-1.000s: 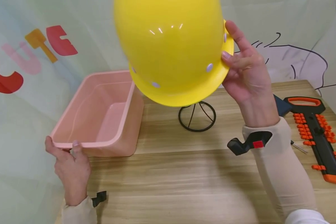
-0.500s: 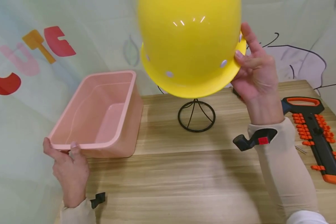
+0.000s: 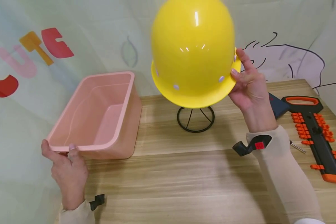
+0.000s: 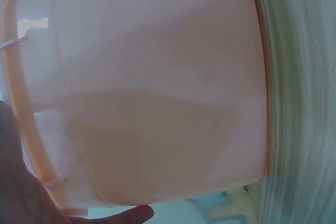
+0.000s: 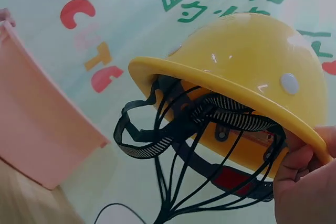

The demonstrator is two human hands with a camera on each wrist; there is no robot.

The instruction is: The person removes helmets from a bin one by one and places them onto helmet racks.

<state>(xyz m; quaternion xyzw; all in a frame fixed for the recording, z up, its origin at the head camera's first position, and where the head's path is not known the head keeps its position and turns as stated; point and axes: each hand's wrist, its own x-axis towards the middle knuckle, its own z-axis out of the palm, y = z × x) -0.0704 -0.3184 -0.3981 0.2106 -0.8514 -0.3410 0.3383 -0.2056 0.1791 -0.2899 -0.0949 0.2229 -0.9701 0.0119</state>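
A yellow hard hat [image 3: 193, 56] sits dome up over a black wire stand [image 3: 196, 129], whose wires run up into the hat in the right wrist view. My right hand [image 3: 250, 90] pinches the hat's brim at its right side, thumb on top. Black straps [image 5: 152, 140] hang below the hat's shell, among the stand's wires. At the left, my left hand [image 3: 68, 174] grips the near left corner of a pink plastic tub [image 3: 128, 124] by its rim. Its outer wall fills most of the left wrist view. The tub's inside holds nothing.
On the right of the wooden table [image 3: 184, 180] lies a black tool with orange clips [image 3: 319, 133]. A dark blue object [image 3: 278, 105] and a thin metal rod [image 3: 298, 147] are partly behind the right arm. A printed curtain [image 3: 100, 37] hangs behind and at the left.
The hard hat, held by my right hand, has moved right and then come down over the wire stand. My left hand keeps its grip on the tub, which stays in place.
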